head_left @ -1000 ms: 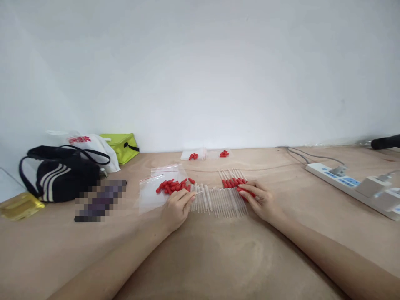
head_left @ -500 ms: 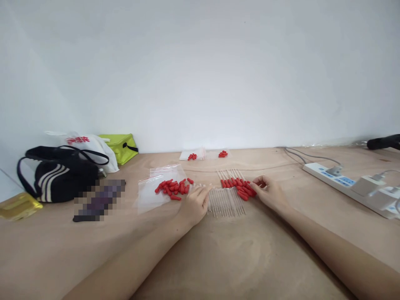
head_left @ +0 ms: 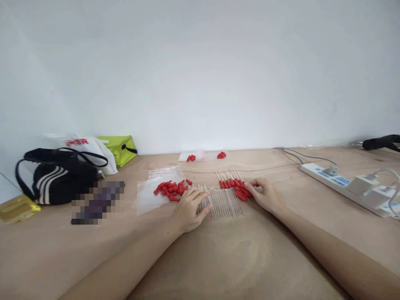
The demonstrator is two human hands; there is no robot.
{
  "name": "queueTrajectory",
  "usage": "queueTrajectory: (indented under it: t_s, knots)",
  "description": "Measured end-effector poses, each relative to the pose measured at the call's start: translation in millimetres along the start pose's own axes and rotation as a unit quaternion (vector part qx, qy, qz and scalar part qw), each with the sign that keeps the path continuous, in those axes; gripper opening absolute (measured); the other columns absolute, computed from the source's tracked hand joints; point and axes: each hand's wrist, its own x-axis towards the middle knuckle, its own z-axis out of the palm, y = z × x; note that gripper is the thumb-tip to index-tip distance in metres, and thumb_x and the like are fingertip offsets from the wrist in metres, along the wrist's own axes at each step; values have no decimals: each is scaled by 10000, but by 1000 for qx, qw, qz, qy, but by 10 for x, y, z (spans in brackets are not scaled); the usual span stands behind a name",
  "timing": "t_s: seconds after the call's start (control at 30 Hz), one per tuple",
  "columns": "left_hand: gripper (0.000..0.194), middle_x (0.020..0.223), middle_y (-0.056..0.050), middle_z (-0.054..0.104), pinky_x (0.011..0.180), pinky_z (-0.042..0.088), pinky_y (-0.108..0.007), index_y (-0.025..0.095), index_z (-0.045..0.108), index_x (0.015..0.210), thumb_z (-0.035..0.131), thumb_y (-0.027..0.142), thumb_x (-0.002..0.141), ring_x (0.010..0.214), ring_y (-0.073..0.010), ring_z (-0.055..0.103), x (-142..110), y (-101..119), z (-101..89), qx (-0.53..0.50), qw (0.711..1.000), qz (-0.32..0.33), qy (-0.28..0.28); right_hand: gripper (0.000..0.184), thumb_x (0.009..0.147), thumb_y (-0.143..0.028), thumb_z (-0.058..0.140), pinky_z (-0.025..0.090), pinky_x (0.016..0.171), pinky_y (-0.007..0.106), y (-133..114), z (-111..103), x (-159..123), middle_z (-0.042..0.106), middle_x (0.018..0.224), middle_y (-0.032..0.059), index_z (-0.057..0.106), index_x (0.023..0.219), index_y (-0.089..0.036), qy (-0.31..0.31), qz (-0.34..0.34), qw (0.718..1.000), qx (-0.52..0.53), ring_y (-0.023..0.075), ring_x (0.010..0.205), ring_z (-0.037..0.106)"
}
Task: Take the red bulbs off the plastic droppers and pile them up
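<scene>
My left hand (head_left: 190, 209) lies palm down over the left end of a row of thin clear glass dropper tubes (head_left: 227, 203). Its fingers are stretched out, with the thumb apart. My right hand (head_left: 265, 195) is at the right end of a cluster of red rubber dropper bulbs (head_left: 233, 183). Thumb and fingers are curled together on the end bulb; the exact contact is partly hidden. Behind these bulbs, more glass tubes (head_left: 228, 174) point away from me. A loose pile of red rubber bulbs (head_left: 170, 188) lies left of my left hand, partly on clear zip bags (head_left: 146, 196).
Two small bags with red bulbs (head_left: 191, 158) lie near the wall. On the left are a black bag (head_left: 62, 179), a white plastic bag (head_left: 108, 156), a lime-green bag (head_left: 120, 150) and a yellow packet (head_left: 18, 209). A white power strip (head_left: 331, 180) with plugged-in chargers stands right.
My left hand has shifted slightly toward me and left, its thumb spreading away from the fingers. My right hand stays at the bulbs. The whole view has shifted slightly.
</scene>
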Motion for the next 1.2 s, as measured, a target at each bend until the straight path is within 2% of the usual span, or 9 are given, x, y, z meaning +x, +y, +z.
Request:
queueTrajectory:
  t_s: [0.1,0.2,0.4,0.7,0.87,0.97,1.07,1.13,1.2]
  knots:
    - [310,1075,-72,607,920,391,-432,201,551,1094,447,336,835,1043,-222,507,-104,-144,-74,7,1000,6,1,322,748,-467,463,400,697,291,-13,-2,32,648,768,37,618,735,-185,6,6,1000,-13,176,746,574]
    - [354,1175,-72,562,937,395,-429,209,507,1169,436,329,844,1130,-223,466,-187,-248,-137,16,999,8,-31,323,726,-489,476,377,745,326,-90,0,92,655,812,33,638,740,-209,-2,6,997,-79,202,822,565]
    - [396,1288,-75,463,978,368,-436,212,449,1235,411,335,860,1232,-214,362,-217,-262,-170,18,995,-4,-97,301,661,-520,535,354,727,363,-254,63,298,657,691,33,647,632,-242,-34,69,978,-193,237,790,572]
    - [385,1306,-76,440,999,337,-452,224,469,1220,420,346,858,1239,-217,351,-202,-254,-158,0,991,-25,-130,293,594,-479,597,323,485,249,-304,98,492,599,512,17,567,485,-209,-134,159,965,-159,169,544,556]
    - [404,1323,-88,417,1014,318,-450,201,459,1232,397,358,865,1250,-222,331,-207,-252,-152,-6,988,-43,-150,243,638,-401,569,318,458,237,-349,65,515,583,485,15,586,510,-195,-123,170,968,-139,154,519,548]
    - [418,1334,-79,404,1021,312,-436,214,429,1253,396,362,864,1254,-219,324,-218,-269,-135,-4,990,-40,-133,266,688,-410,523,318,446,226,-428,23,503,592,509,7,594,558,-189,-114,169,972,-117,134,503,537]
    - [468,1370,-66,343,1022,322,-401,243,330,1312,404,343,861,1266,-214,300,-232,-293,-104,-3,996,-27,-80,286,737,-422,489,338,471,218,-535,3,367,611,566,2,583,612,-182,-92,103,989,-59,115,510,529]
    - [519,1390,-72,295,1025,317,-392,242,247,1347,408,312,859,1272,-219,283,-230,-294,-81,-2,999,-14,-33,277,761,-404,488,354,528,229,-590,26,192,619,596,4,576,625,-179,-66,-4,998,-22,113,533,526]
    - [551,1394,-93,268,1027,306,-403,222,205,1361,415,280,854,1275,-231,269,-215,-278,-60,6,1000,0,13,243,780,-362,502,348,625,262,-614,86,-14,616,600,-4,581,635,-184,-42,-135,989,-34,114,568,521]
